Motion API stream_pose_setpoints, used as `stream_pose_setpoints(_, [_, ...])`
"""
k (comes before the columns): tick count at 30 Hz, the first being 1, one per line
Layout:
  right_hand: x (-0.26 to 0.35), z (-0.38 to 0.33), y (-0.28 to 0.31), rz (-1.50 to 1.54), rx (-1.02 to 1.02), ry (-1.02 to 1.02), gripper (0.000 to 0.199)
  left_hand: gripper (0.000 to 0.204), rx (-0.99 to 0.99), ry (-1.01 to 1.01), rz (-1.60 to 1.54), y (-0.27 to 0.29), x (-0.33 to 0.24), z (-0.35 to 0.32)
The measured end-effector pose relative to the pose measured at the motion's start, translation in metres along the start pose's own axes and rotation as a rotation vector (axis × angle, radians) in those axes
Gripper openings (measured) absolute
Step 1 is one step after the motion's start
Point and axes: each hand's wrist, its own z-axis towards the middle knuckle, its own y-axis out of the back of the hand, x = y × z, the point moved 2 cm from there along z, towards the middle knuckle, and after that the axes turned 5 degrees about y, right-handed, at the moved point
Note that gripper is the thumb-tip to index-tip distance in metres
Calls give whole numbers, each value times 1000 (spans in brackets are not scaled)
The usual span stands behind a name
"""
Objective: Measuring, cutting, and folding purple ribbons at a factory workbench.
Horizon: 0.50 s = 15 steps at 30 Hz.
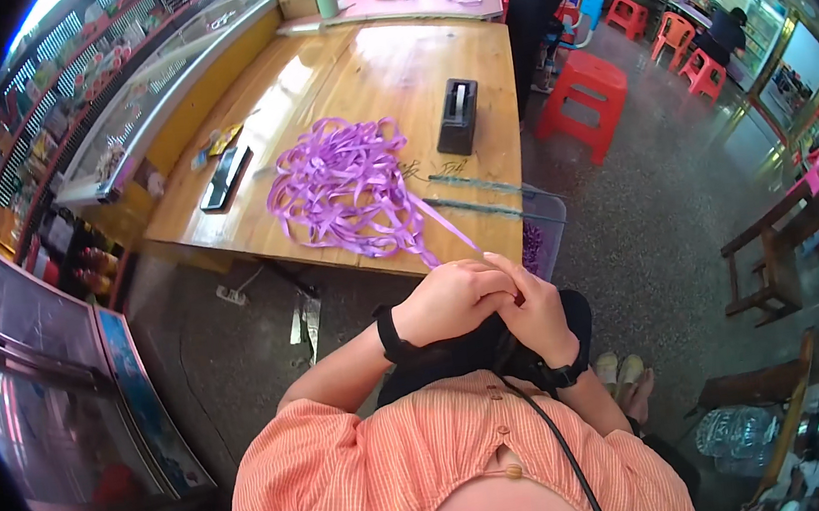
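A loose heap of purple ribbon (343, 188) lies on the wooden table (311, 76). Strands of it run off the near edge toward my lap, where my hands meet. My left hand (449, 301) is closed, its fingers bent around the ribbon end. My right hand (537, 314) presses against it, fingers pinched together on the ribbon too. What lies between the fingertips is mostly hidden. Beyond the heap, to the right, stands a black tape dispenser (456, 119). Two thin greenish strips (480, 210) stick out past the table's right edge.
A phone (225, 179) and a yellow packet (225, 138) lie left of the heap. A clear plastic bin (548, 226) with purple bits stands below the table's right corner. Red stools (585, 102), a wooden chair (765, 268) and other people occupy the right side. A glass display case stands left.
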Motion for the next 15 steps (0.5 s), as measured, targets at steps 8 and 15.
stream_pose_setpoints(8, [-21,20,3,225,45,-191,20,20,-327,-91,201,81,63,8])
stream_pose_setpoints(15, [-37,44,27,554,-342,-233,21,35,-103,193,480,158,188,-2])
